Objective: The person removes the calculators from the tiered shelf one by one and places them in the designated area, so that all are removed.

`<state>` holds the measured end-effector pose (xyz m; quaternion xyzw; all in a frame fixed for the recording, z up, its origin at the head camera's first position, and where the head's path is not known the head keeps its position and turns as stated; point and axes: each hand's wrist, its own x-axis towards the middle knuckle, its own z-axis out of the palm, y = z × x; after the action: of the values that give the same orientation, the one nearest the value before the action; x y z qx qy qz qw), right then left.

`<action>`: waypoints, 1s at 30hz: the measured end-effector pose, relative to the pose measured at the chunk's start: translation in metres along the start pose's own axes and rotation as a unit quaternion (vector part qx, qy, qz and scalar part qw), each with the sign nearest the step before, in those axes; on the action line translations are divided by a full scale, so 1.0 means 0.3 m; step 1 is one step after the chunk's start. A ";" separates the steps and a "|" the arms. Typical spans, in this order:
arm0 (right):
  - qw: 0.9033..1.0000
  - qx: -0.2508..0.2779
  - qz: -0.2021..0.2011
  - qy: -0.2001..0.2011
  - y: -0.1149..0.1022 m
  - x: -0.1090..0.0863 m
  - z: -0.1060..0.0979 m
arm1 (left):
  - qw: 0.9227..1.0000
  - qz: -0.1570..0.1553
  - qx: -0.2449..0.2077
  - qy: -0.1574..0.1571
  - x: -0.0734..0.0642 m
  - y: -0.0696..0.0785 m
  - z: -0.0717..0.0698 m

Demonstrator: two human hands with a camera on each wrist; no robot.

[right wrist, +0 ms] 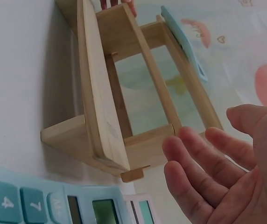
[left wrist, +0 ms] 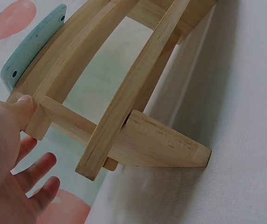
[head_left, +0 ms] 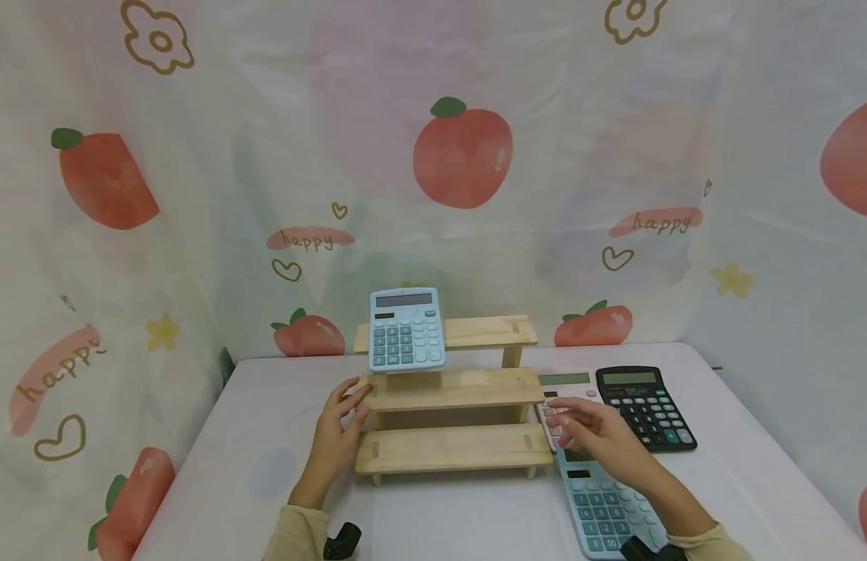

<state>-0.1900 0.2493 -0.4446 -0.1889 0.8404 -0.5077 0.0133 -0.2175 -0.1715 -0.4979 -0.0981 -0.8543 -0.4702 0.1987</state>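
Observation:
A three-tier wooden stand [head_left: 452, 449] is on the table, and a light blue calculator [head_left: 407, 330] leans upright at the left of its upper tiers. My left hand [head_left: 337, 436] is at the left end of the middle tier. In the left wrist view one digit of the left hand [left wrist: 10, 154] touches the wood while the other visible fingers spread loosely in the air. My right hand [head_left: 601, 436] hovers right of the stand with relaxed fingers. Nothing is between the fingers of the right hand [right wrist: 227, 172], which partly covers the calculators beneath it.
Right of the stand lie a second light blue calculator [head_left: 604, 514], a pale pink-white calculator [head_left: 566, 383] and a black calculator [head_left: 646, 409]. The white table [head_left: 293, 397] meets a printed cloth backdrop [head_left: 377, 101] at its back and sides.

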 end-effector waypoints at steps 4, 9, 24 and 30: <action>1.000 0.017 -0.025 -0.010 -0.006 0.028 0.010 | 1.000 -0.007 -0.003 -0.004 -0.003 -0.002 0.000; 0.998 0.036 -0.044 -0.016 -0.023 0.063 0.028 | 1.000 -0.011 -0.004 -0.007 -0.004 0.004 -0.003; 0.996 0.071 -0.055 0.008 -0.052 0.145 0.105 | 1.000 -0.010 -0.006 -0.004 -0.002 0.009 -0.004; 0.995 0.076 -0.069 0.013 -0.081 0.178 0.126 | 1.000 -0.009 -0.008 -0.006 -0.004 0.011 -0.004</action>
<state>-0.2243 0.1896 -0.4331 -0.2380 0.7846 -0.5722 -0.0181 -0.2151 -0.1707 -0.4955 -0.0947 -0.8528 -0.4778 0.1882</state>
